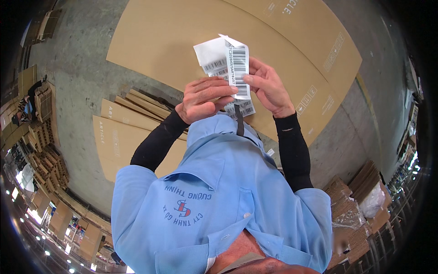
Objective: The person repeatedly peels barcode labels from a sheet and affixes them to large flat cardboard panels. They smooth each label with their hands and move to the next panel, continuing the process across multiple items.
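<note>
A white barcode label stands lengthwise between my hands, over a large brown cardboard sheet. My left hand is closed, its fingertips pinching the label's lower left edge. On the other edge, the thumb of my right hand presses the label; its other fingers curl partly out of sight behind it. More white label paper with several barcodes fans out behind, folded at the top. Its lower part shows below my fingers. Whether these papers are joined to the front label I cannot tell.
More flat cardboard sheets lie stacked at the left, on the grey concrete floor. Piled cardboard stands along the far left. At the lower right are cardboard stacks with clear plastic wrap.
</note>
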Tool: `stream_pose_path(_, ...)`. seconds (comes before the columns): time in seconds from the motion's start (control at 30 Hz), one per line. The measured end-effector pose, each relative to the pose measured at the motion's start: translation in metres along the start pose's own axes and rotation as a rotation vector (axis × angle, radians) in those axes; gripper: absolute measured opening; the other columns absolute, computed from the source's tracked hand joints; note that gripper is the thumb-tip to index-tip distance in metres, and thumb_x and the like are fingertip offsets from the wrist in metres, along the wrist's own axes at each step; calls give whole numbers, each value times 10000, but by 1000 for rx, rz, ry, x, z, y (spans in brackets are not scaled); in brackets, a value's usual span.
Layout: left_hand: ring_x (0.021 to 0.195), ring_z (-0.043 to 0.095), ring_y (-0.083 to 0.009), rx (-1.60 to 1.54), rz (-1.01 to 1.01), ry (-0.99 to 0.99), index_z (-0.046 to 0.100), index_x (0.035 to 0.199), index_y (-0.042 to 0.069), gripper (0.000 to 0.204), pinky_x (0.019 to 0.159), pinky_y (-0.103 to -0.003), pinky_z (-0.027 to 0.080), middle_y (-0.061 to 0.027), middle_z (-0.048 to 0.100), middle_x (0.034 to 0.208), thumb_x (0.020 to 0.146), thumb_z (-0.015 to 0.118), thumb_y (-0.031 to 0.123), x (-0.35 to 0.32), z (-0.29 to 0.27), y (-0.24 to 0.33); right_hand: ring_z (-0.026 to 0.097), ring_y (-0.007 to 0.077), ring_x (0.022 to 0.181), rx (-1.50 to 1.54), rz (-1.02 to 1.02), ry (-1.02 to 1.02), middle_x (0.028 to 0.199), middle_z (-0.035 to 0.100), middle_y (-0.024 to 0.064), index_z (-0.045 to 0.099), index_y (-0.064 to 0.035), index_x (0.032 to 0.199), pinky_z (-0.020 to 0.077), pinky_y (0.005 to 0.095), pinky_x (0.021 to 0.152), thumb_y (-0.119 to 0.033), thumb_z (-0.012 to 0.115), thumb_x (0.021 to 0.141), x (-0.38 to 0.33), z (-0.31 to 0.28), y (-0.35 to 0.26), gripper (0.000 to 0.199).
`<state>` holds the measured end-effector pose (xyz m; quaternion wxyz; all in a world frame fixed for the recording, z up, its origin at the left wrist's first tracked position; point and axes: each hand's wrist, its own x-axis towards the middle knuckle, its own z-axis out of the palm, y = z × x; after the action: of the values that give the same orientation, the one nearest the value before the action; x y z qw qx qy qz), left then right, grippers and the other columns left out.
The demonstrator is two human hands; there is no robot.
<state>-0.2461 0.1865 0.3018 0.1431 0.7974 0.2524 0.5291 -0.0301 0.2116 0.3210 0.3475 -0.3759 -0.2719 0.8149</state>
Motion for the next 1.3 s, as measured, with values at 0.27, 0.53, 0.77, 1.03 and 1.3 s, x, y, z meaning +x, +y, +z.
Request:
stream_pose_path(0.27,821,720,-285,-159,-148,-88,357,666,75,537,700,-372,599,-174,710,1117,747,878,176,-6,5,-11,654,64,730,-22,30,287,860,716,28,695,-3,992,521,210,630,-136,697,947,7,-31,21,141)
stream_pose_path(0.53,982,692,-271,113,-168,-232,504,918,73,398,943,-463,537,-149,725,1031,751,865,76,47,12,-63,647,57,711,-155,12,269,851,717,37,691,11,985,513,219,618,-81,695,930,-1,-40,6,107)
stream_pose_path(0.77,902,714,-214,-122,-269,-301,594,762,48,231,923,-413,545,-49,748,927,773,814,-20,70,29,-89,667,75,743,-212,-4,260,877,732,59,679,40,1016,536,233,658,-51,683,914,4,-49,8,137)
stream_pose_path(1.03,841,700,-200,-143,-472,-371,726,874,34,119,846,-348,544,-52,744,879,793,807,4,88,67,-134,656,80,759,-20,-3,446,910,709,58,640,46,1151,537,228,602,-69,703,910,28,-78,39,275)
stream_pose_path(1.3,647,574,-78,-341,-735,-578,576,781,-19,223,541,-296,454,-74,752,838,838,775,65,100,139,-239,545,78,548,133,113,483,687,612,7,687,-18,861,481,247,506,-235,685,955,79,-125,67,237)
